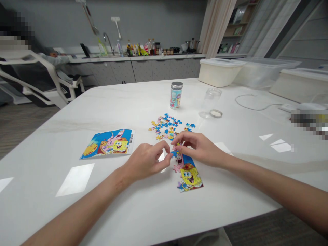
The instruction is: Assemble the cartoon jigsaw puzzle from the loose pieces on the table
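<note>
A partly joined jigsaw puzzle [190,177] lies on the white table, showing a yellow cartoon figure and a pink one against blue. Above its upper end, my right hand [196,145] pinches a small pinkish puzzle piece [174,148], partly covered by the fingers. My left hand [148,159] is at the puzzle's left side, thumb and forefinger curled nearly together by a blue piece's edge; what they hold, if anything, is unclear. Loose puzzle pieces [166,124] are scattered just beyond both hands. Left of them lies a picture sheet [110,143] with the same cartoon figures.
A printed can with a metal lid [176,95] stands behind the pieces. To its right are a clear jar [212,99] and a loose round lid [216,113]. Plastic bins [220,71] and a white cable [251,107] occupy the right side. A chair [38,75] and a person's arm [57,59] are at left.
</note>
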The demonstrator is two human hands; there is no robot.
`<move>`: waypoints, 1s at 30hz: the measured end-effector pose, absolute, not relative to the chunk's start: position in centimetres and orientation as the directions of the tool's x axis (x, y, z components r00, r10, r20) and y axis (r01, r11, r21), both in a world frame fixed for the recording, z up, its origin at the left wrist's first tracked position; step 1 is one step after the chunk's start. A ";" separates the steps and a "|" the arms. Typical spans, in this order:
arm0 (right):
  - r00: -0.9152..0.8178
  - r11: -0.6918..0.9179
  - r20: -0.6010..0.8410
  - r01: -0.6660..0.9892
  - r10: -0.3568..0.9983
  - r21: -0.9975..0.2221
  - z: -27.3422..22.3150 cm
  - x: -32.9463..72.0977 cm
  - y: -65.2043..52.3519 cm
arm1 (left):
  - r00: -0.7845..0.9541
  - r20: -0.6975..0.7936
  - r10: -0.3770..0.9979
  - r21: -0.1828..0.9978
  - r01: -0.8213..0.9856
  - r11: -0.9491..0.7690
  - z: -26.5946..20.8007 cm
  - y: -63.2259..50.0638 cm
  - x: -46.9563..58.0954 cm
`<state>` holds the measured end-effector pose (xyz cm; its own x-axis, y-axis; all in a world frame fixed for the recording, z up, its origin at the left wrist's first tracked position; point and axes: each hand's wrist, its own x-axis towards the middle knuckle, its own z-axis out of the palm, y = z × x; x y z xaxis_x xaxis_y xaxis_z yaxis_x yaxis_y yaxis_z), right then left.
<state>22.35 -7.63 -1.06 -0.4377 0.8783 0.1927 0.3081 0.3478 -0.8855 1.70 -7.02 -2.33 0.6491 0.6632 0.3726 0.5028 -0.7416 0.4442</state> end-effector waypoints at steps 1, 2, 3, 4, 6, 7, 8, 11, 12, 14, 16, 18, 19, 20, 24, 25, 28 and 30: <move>-0.432 0.330 0.174 0.317 0.885 -0.889 -1.1 22.4 -7.5 | 0.681 0.360 0.638 0.436 0.482 -0.760 -2.3 -7.0 1.6; -0.425 0.317 0.160 0.331 0.891 -0.889 -1.1 22.5 -7.4 | 0.714 0.335 0.614 0.437 0.460 -0.773 -2.2 -7.0 1.5; -0.415 0.302 0.146 0.340 0.898 -0.890 -1.2 22.6 -7.2 | 0.746 0.300 0.595 0.455 0.436 -0.776 -2.1 -7.1 1.5; -0.405 0.281 0.130 0.338 0.905 -0.898 -1.3 22.8 -7.1 | 0.773 0.257 0.580 0.488 0.414 -0.768 -2.0 -7.1 1.4; -0.411 0.220 0.081 0.305 0.908 -0.927 -1.4 23.0 -6.9 | 0.819 0.164 0.550 0.584 0.369 -0.723 -1.8 -7.2 1.3; -0.425 0.187 0.050 0.288 0.904 -0.939 -1.4 23.1 -6.9 | 0.843 0.121 0.525 0.632 0.342 -0.695 -1.7 -7.3 1.3; -0.447 0.158 0.019 0.277 0.894 -0.948 -1.4 23.1 -6.9 | 0.865 0.083 0.494 0.671 0.318 -0.670 -1.7 -7.3 1.2; -0.519 0.121 -0.047 0.286 0.854 -0.951 -1.2 23.1 -7.0 | 0.908 0.016 0.418 0.728 0.275 -0.627 -1.6 -7.3 1.1; -0.532 0.120 -0.058 0.295 0.845 -0.948 -1.1 23.1 -7.0 | 0.914 0.005 0.406 0.732 0.273 -0.625 -1.6 -7.3 1.1; -0.551 0.125 -0.072 0.312 0.832 -0.942 -1.1 23.0 -7.1 | 0.919 -0.009 0.394 0.729 0.276 -0.627 -1.6 -7.3 1.1; -0.576 0.122 -0.102 0.336 0.811 -0.934 -1.1 23.0 -7.3 | 0.920 -0.027 0.390 0.726 0.286 -0.626 -1.7 -7.4 1.2; -0.627 0.119 -0.138 0.350 0.767 -0.929 -1.0 23.1 -7.5 | 0.920 -0.040 0.390 0.730 0.294 -0.618 -1.6 -7.6 1.4; -0.651 0.128 -0.147 0.354 0.744 -0.926 -0.9 23.1 -7.7 | 0.920 -0.045 0.389 0.733 0.294 -0.613 -1.6 -7.6 1.4; -0.670 0.142 -0.151 0.361 0.727 -0.922 -0.8 23.1 -7.8 | 0.921 -0.047 0.387 0.737 0.293 -0.608 -1.6 -7.7 1.4; -0.692 0.191 -0.167 0.409 0.702 -0.892 -0.4 23.0 -8.4 | 0.928 -0.039 0.369 0.751 0.271 -0.602 -1.6 -7.7 1.5; -0.689 0.190 -0.181 0.426 0.702 -0.885 -0.3 22.9 -8.5 | 0.929 -0.034 0.369 0.751 0.267 -0.603 -1.5 -7.7 1.5; -0.675 0.192 -0.204 0.464 0.709 -0.865 -0.4 22.8 -8.7 | 0.930 -0.031 0.366 0.740 0.267 -0.617 -1.4 -7.8 1.6; -0.674 0.215 -0.198 0.476 0.712 -0.853 -0.6 22.8 -8.8 | 0.930 -0.034 0.367 0.733 0.272 -0.623 -1.4 -7.8 1.6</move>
